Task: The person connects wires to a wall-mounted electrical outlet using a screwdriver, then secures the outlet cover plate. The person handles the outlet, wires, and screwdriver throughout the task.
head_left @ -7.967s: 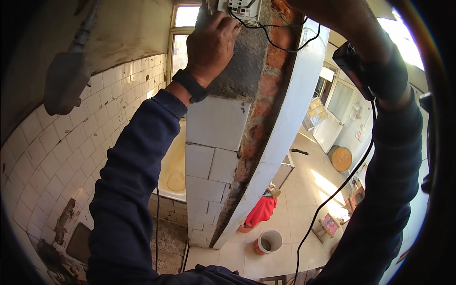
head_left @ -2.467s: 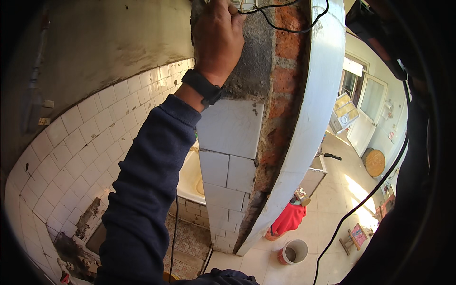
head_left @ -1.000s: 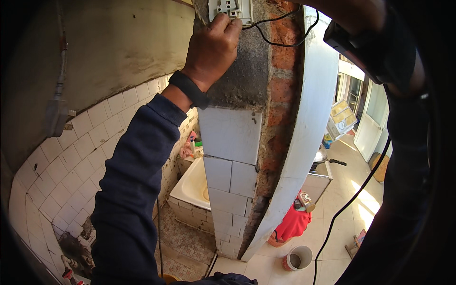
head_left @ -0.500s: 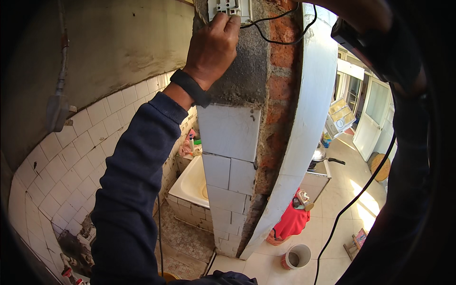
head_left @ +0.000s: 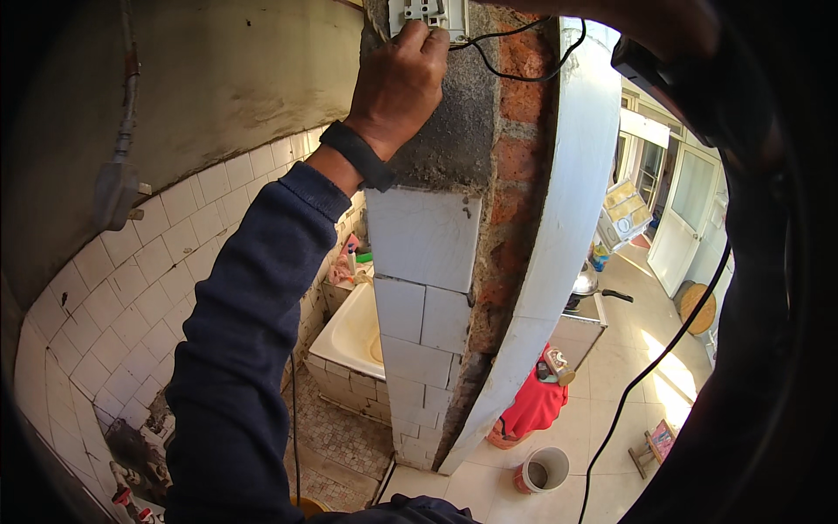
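Note:
My left hand, with a dark band round the wrist, is raised to a white electrical box at the top of a wall's end face. Its fingers are bent and closed at the box's lower edge, and the back of the hand hides what they grip. A thin black wire runs from the box to the right, across bare brick. At the upper right, part of my right hand shows, dark and cut by the top edge; its fingers are out of sight. My dark right sleeve fills the right rim.
Left of the tiled wall end is a pale basin. To the right are a red cloth, a bucket, a pan handle over a counter, and a white door. A black cable hangs at right.
The whole view has shifted slightly, so the box sits a little lower and further right. My left hand stays at the box's lower edge, fingers still bent.

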`<state>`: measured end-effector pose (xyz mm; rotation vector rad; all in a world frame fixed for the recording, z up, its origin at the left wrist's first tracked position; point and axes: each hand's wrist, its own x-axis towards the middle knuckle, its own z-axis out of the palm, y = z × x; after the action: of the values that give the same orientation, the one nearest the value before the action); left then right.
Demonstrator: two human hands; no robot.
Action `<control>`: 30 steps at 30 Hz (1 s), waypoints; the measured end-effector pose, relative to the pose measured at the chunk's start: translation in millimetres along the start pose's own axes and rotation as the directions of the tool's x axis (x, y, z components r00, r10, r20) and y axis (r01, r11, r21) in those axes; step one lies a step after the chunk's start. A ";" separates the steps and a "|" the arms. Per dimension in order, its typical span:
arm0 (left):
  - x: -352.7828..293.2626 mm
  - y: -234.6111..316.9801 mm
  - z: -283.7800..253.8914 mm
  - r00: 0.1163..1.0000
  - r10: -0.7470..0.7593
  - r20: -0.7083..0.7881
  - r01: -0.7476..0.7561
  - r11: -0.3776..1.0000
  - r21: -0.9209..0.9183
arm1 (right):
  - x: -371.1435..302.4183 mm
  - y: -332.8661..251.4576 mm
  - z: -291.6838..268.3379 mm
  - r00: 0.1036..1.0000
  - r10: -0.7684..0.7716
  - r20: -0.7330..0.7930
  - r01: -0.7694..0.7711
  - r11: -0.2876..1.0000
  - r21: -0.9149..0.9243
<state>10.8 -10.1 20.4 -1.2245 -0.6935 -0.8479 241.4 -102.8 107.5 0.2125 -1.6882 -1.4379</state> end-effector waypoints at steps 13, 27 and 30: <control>0.3 9.1 3.9 0.991 -0.106 -0.084 0.096 0.988 -0.118 | -4.1 3.5 -26.4 0.984 0.099 0.149 -0.110 0.991 0.070; 0.1 0.7 -4.4 0.996 0.070 0.050 -0.074 0.992 0.100 | -4.2 -4.5 -16.8 0.983 0.074 0.168 -0.110 0.971 0.215; 2.2 0.3 -6.1 0.991 0.121 0.053 -0.127 0.983 0.135 | -13.2 -12.4 -14.9 0.994 0.031 0.102 -0.048 0.984 0.170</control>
<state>12.3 -16.5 20.8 -1.1519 -0.6929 -0.6604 254.8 -109.1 89.3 0.2039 -1.8892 -1.2922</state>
